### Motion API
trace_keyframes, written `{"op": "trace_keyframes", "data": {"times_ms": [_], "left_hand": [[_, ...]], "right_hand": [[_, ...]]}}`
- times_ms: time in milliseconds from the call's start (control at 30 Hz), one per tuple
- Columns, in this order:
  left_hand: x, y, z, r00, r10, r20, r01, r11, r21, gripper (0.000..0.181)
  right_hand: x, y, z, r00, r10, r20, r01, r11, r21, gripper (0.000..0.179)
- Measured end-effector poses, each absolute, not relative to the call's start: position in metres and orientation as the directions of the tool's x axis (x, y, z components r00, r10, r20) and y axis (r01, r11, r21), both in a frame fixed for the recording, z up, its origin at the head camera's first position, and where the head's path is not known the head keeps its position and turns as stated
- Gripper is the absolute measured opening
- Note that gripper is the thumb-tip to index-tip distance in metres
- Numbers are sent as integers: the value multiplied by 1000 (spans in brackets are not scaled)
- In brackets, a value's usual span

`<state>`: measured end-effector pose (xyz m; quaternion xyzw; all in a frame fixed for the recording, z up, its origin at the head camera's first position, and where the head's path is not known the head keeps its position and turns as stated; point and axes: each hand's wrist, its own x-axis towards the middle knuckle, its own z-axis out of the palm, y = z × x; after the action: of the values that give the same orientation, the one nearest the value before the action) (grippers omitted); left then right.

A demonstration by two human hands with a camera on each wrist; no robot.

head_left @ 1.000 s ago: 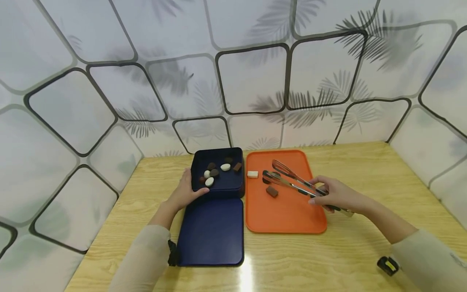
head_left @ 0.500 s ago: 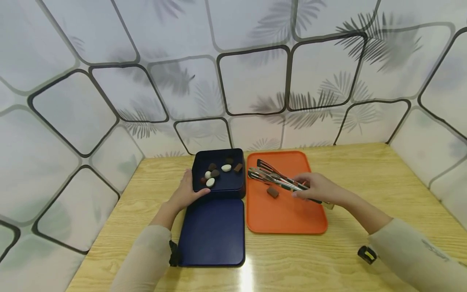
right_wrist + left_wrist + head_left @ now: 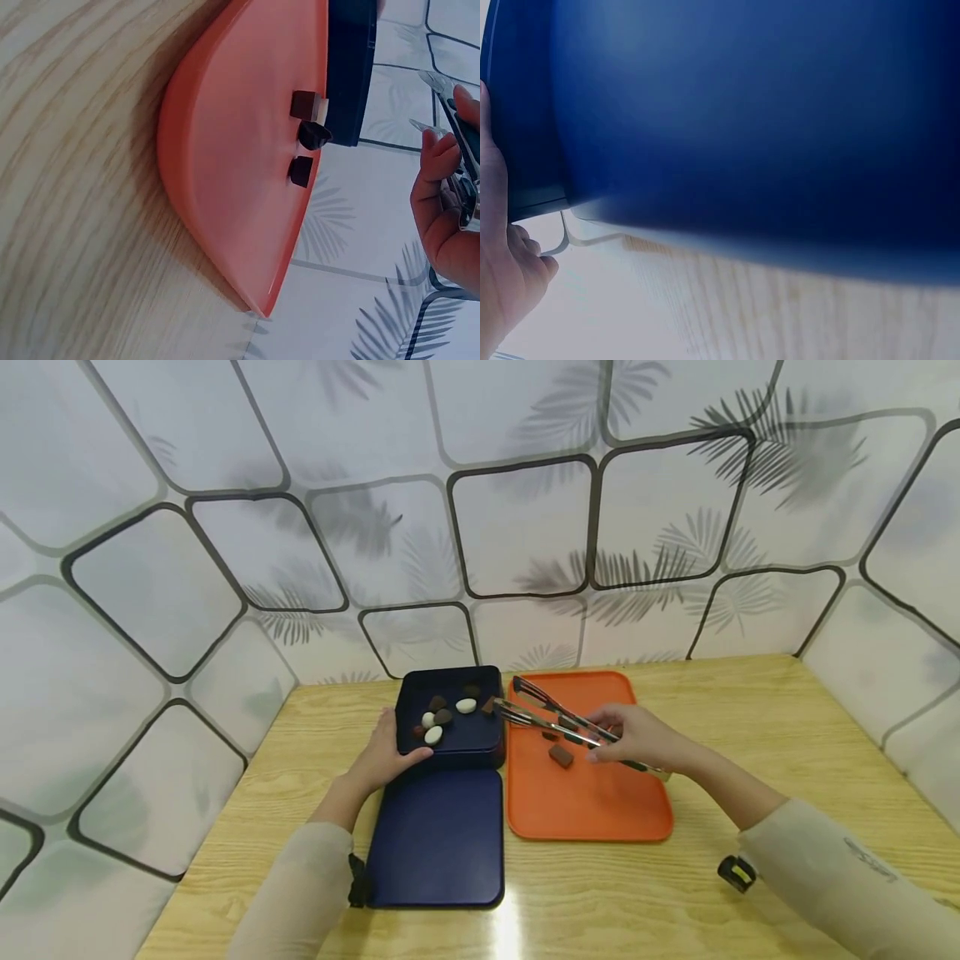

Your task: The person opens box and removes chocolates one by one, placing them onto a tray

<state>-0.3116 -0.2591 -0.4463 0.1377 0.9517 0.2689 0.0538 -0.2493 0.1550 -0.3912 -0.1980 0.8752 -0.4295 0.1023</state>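
Metal tongs [image 3: 577, 736] sit in the right hand [image 3: 637, 739], above the orange tray [image 3: 585, 802]. Their long axis runs from that grip toward ten o'clock, and in the head view the tips meet the right rim of the navy box [image 3: 465, 760]; how high above it cannot be told. That line from grip to rim looks decisive. From the tips, a rectangular chocolate [image 3: 560, 755] lies between four and five o'clock on the tray, so the right hand is nearer to it.

The right grip is narrow, thumb and fingers closing around the tongs, whose two arms stand spread; nothing shows clearly between the tips. The right forearm comes in from four o'clock. The left hand [image 3: 381, 753] rests against the box's seven-o'clock corner, thumb along the near wall, fingers extended along the left side.
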Motion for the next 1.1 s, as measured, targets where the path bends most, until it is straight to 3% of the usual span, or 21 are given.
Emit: {"op": "trace_keyframes", "data": {"times_ms": [333,533,700,867,967,1100], "left_hand": [[-312,-258,-447,-956,292,-29,235,820,521,114],[-313,-258,-447,-957,289,-25,235,822,518,113],[-312,-259,-448,-957,290,-18,240,821,518,111],[-312,-258,-448,-956,292,-22,238,819,522,111],[-313,-258,-450,-956,292,-16,239,812,532,112],[-313,-260,-450,-956,292,-4,243,803,545,113]], "right_hand": [[-264,135,-386,-924,-370,-94,-108,491,-864,52],[-271,109,-372,-939,-310,-151,-69,597,-799,58],[-265,68,-363,-932,-226,-285,123,541,-832,66],[-255,25,-364,-909,-165,-383,313,336,-888,72],[-250,2,-369,-884,-121,-452,441,109,-891,79],[-241,-32,-376,-862,-31,-505,503,-160,-849,67]]}}
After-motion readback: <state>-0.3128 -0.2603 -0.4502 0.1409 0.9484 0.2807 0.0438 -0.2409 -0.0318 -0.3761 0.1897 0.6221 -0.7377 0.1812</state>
